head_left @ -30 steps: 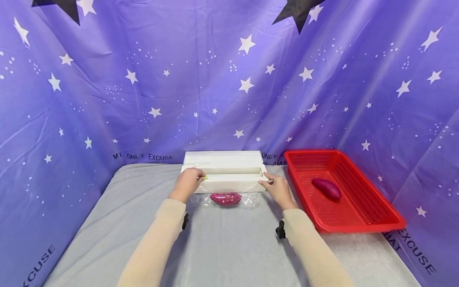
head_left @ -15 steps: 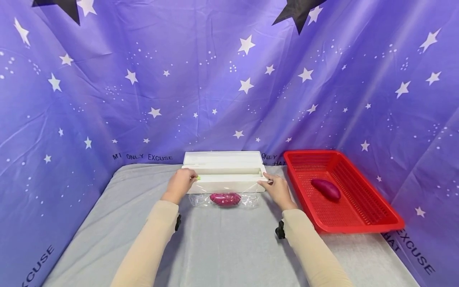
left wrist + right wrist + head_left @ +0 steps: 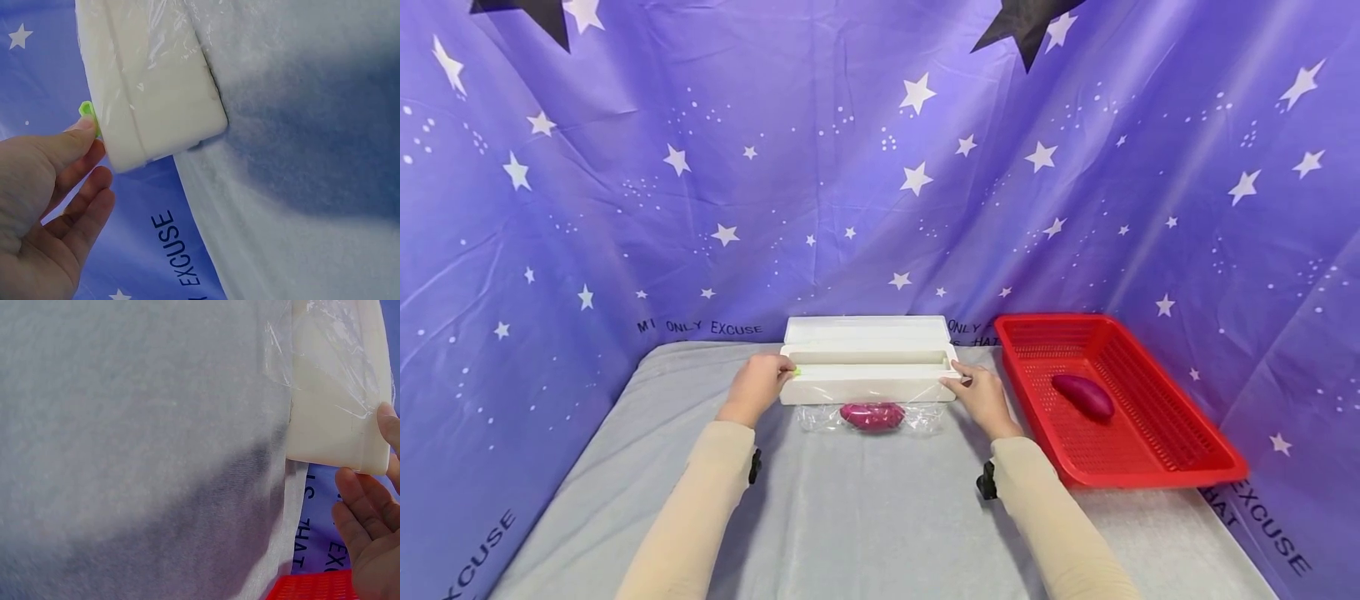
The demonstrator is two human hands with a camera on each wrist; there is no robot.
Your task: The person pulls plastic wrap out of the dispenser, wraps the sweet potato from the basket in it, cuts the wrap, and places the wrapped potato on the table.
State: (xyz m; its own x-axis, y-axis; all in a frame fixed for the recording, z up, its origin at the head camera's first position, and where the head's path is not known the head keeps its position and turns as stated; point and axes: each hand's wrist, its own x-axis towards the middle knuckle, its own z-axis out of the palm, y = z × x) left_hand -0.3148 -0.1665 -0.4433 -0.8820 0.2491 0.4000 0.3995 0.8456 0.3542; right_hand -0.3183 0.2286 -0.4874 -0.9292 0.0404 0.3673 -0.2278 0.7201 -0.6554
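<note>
A long white cling film dispenser (image 3: 867,390) lies at the back of the table with its lid (image 3: 867,330) raised. At its left end my left hand (image 3: 754,388) pinches a small green slide cutter (image 3: 89,115) between thumb and forefinger. My right hand (image 3: 987,403) grips the right end, thumb on the front edge and fingers at the end face. Clear cling film (image 3: 921,418) hangs from the front of the dispenser onto the table. A reddish-purple sweet potato (image 3: 872,417) lies in that film, just before the box.
To the right stands a red plastic basket (image 3: 1150,481) with one purple sweet potato (image 3: 1084,397) inside. A grey cloth (image 3: 880,517) covers the table. Purple star-printed curtains (image 3: 820,183) surround it at the back and sides.
My left hand has slid the green cutter leftward along the dispenser to its left end. The right hand, the box and the sweet potato have stayed in place.
</note>
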